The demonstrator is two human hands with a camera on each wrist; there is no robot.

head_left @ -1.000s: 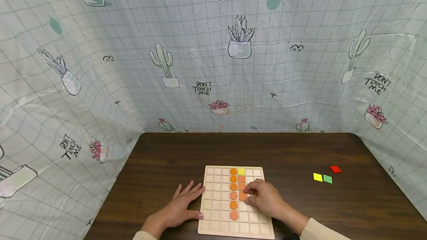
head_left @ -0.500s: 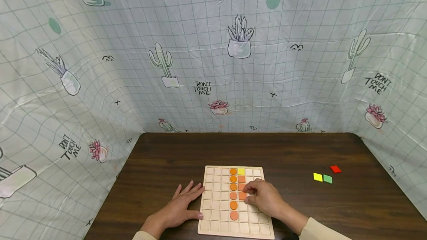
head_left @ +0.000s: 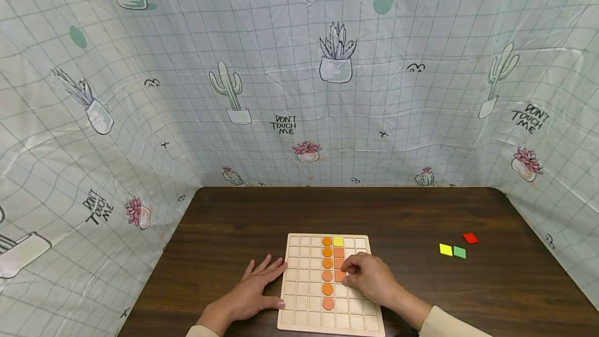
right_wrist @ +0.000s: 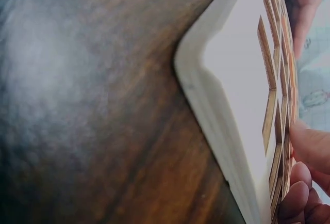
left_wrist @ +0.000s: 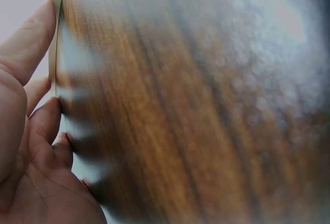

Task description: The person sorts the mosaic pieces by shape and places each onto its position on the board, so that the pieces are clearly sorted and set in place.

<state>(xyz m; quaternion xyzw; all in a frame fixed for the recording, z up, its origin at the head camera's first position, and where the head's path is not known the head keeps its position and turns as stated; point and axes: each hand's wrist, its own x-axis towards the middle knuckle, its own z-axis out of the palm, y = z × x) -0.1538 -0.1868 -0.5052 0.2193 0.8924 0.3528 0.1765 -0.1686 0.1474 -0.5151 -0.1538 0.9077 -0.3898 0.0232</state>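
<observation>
The fingers of the right hand [head_left: 372,276] pinch a flat orange square tile [head_left: 339,276], the pale wooden grid board [head_left: 302,290] beneath them; a nudge from the left hand's [head_left: 250,291] empty, spread fingers could seat it crooked.

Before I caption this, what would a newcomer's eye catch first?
First, perhaps, the column of six orange-toned discs down the gridded board, with the right hand pinching an orange square beside it. Then the red tile, near a yellow tile and green tile, right of the board.
</observation>
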